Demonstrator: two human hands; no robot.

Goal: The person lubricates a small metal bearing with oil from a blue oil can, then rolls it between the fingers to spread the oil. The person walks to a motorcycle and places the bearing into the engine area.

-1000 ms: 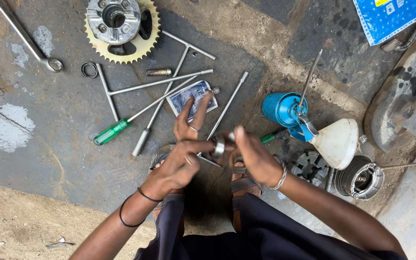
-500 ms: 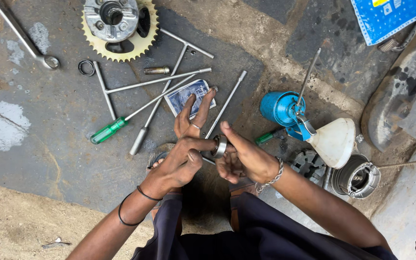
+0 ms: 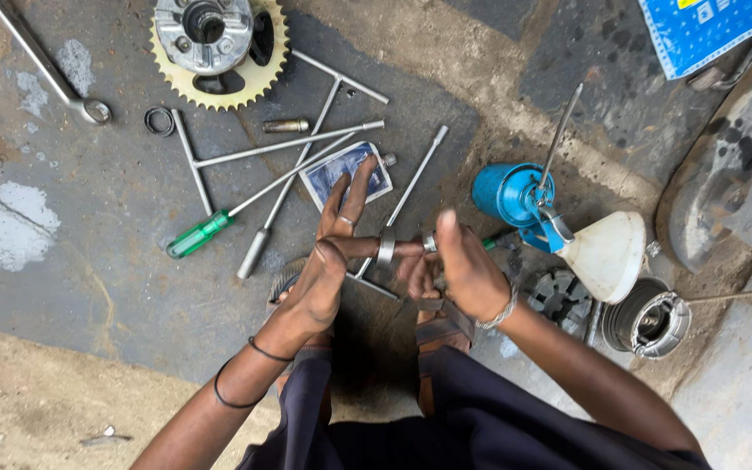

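Metal ring (image 3: 386, 248) sits on a short shaft lying crosswise between both hands, left hand (image 3: 324, 270) gripping one end, right hand (image 3: 463, 265) pinching the other.

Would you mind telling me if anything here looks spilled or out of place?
Pale splashes stain the ground at far left, like a dried spill. Tools, among them a green-handled screwdriver, lie scattered. The left hand and right hand hold a metal ring.
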